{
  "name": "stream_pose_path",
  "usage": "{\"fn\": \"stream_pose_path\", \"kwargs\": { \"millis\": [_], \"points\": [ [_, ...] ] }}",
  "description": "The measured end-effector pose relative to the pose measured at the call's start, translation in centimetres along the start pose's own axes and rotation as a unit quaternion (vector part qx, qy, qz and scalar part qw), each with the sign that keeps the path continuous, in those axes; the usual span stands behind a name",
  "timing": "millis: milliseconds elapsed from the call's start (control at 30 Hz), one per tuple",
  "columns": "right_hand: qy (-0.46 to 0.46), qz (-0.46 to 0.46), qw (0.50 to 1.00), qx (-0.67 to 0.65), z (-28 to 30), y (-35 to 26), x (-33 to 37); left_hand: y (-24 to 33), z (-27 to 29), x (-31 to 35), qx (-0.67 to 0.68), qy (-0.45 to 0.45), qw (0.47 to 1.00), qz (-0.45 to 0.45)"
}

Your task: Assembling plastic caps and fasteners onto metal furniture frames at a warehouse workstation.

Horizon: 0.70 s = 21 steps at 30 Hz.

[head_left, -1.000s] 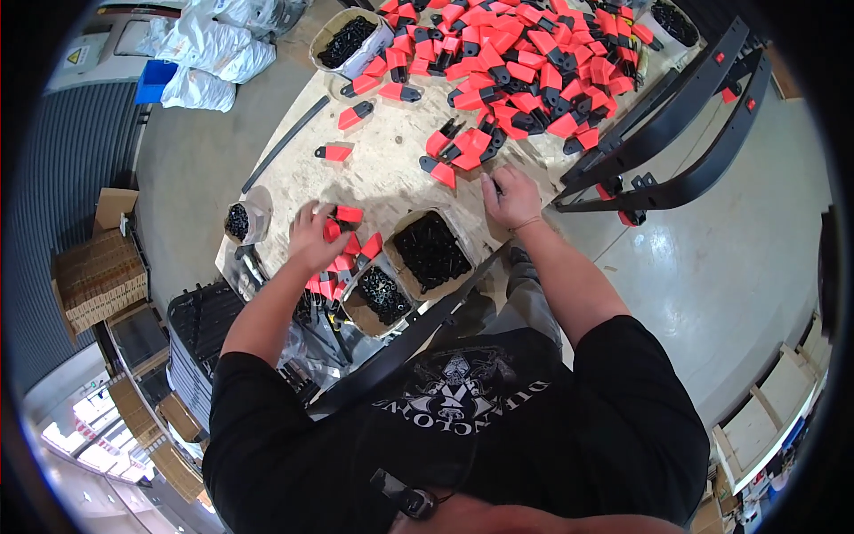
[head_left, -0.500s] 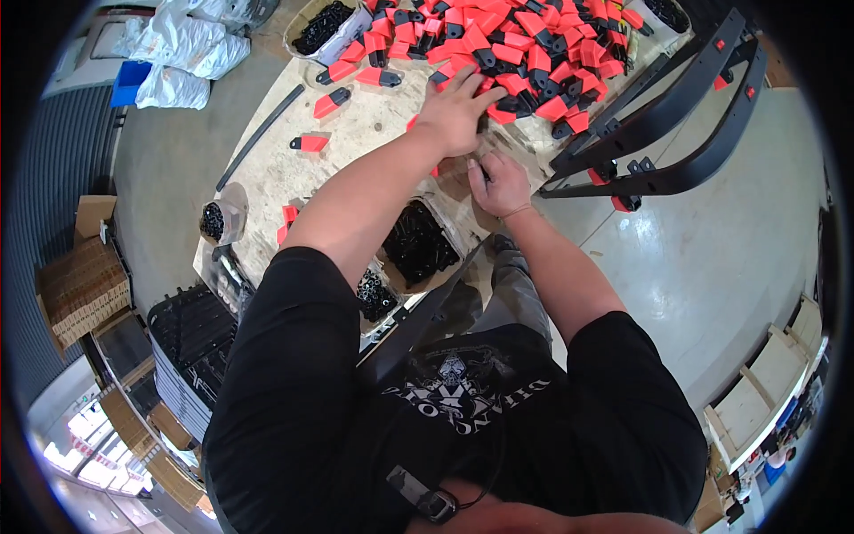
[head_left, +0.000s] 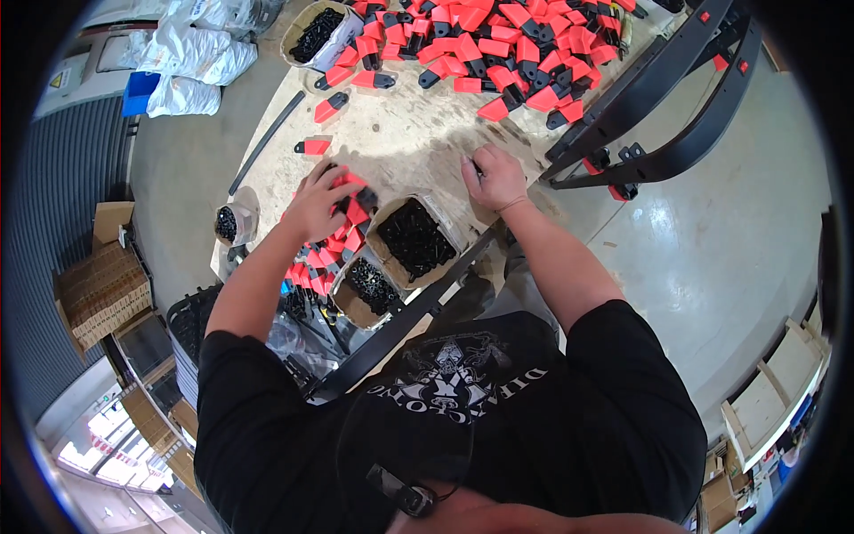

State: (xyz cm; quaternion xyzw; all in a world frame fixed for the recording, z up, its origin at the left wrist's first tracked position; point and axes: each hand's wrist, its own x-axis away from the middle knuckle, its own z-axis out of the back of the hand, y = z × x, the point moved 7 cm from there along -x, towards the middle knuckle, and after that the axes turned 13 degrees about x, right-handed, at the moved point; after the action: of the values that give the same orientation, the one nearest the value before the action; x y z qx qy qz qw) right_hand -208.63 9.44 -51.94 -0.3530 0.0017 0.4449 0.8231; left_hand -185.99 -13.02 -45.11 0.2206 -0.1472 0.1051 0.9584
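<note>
My left hand (head_left: pixel 317 206) is at the near left of the wooden tabletop, its fingers curled over a few red-and-black plastic parts (head_left: pixel 359 210). More of these parts (head_left: pixel 313 271) lie heaped under and beside its wrist. On the bare wood to the right rests my right hand (head_left: pixel 498 181), closed, with a small dark item just showing at the thumb; its kind cannot be made out. Between the hands stands a box of black screws or bolts (head_left: pixel 414 238), and nearer me a box of small black hardware (head_left: pixel 372 283). A large pile of red-and-black parts (head_left: pixel 498 46) covers the far side.
Curved black frames (head_left: pixel 658 160) lean at the table's right edge. A tub of black pieces (head_left: pixel 316 36) stands at the far left, a small cup (head_left: pixel 233 224) at the left edge. A black strip (head_left: pixel 267 142) lies along that edge. White bags (head_left: pixel 182 62) sit on the floor beyond.
My left hand has come from the large far pile to the near left heap, with red-and-black parts now under its fingers. My right hand stays closed in about the same place.
</note>
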Motion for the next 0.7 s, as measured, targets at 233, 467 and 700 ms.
{"fn": "stream_pose_path", "kwargs": {
  "millis": [233,467,700],
  "points": [
    [-0.010,-0.016,1.000,0.006,0.0,0.3,-0.1,-2.3,2.8,-2.3,0.040,-0.008,0.999,-0.013],
    [-0.001,-0.003,1.000,0.008,0.1,-0.6,-0.4,9.8,6.4,-24.0,0.008,0.227,0.968,-0.103],
    [0.011,0.014,1.000,0.014,0.1,-0.4,-0.5,12.2,4.7,-32.8,-0.025,0.155,0.987,0.026]
  ]
}}
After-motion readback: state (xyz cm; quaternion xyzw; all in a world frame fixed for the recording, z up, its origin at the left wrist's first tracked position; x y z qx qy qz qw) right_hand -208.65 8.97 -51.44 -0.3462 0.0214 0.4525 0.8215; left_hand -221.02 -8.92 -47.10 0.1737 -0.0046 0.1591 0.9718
